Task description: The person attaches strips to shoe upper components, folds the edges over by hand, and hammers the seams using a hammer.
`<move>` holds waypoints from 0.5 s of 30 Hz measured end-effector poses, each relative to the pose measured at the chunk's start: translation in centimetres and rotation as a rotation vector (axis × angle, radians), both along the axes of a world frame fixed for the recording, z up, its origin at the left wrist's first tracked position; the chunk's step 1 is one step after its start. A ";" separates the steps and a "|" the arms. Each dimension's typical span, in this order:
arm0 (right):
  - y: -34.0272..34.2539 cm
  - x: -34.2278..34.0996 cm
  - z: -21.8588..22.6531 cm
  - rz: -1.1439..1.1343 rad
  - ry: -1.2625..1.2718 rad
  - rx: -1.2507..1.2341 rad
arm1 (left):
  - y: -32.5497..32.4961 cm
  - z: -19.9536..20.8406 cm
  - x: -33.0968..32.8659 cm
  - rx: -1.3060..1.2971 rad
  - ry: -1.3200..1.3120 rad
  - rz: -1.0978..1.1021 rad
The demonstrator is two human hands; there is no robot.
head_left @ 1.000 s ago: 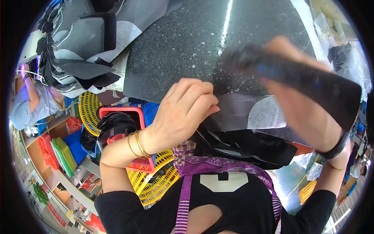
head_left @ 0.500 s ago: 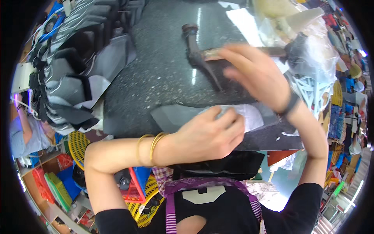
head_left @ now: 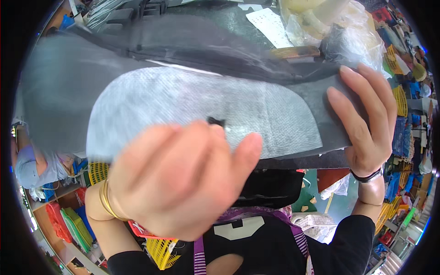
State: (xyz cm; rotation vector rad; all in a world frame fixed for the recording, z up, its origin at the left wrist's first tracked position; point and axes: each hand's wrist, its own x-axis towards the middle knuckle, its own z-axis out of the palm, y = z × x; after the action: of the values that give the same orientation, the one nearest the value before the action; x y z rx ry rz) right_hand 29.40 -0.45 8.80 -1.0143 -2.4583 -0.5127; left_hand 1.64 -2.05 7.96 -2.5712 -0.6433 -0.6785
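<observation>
The left hand point(head_left: 174, 178) was curled, its forefinger and thumb tips near a black scrap point(head_left: 215, 121) on the pale patch point(head_left: 284, 119); blur hid whether it pinched anything. The right hand point(head_left: 366, 123) had slightly spread fingers over the right end of the panel point(head_left: 333, 130), thumb out of sight, so its grip could not be told. The panel was raised over the near part of the bench point(head_left: 236, 20). Good handling seemed to want that end steady, the patch flat and a light touch, lest it crease. Beyond lay a wooden handle point(head_left: 298, 52) and paper point(head_left: 270, 27), best not snagged
</observation>
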 end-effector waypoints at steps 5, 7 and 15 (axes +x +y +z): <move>1.9 3.2 -2.9 -0.070 0.136 -0.302 | -1.5 -7.5 -0.1 -0.416 0.424 -0.104; 2.8 4.2 -2.6 -0.053 0.239 -0.409 | -1.5 -7.8 -0.2 -0.364 0.383 -0.114; 4.1 0.7 -9.0 0.479 -0.081 -0.891 | -0.7 -6.3 0.7 -0.557 0.438 -0.097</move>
State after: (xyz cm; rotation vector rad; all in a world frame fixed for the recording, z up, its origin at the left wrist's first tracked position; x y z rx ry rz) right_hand 30.12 3.67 -0.19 -0.6160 -2.8980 0.7712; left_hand 2.31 -2.75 1.67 -3.1283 -0.6233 0.0742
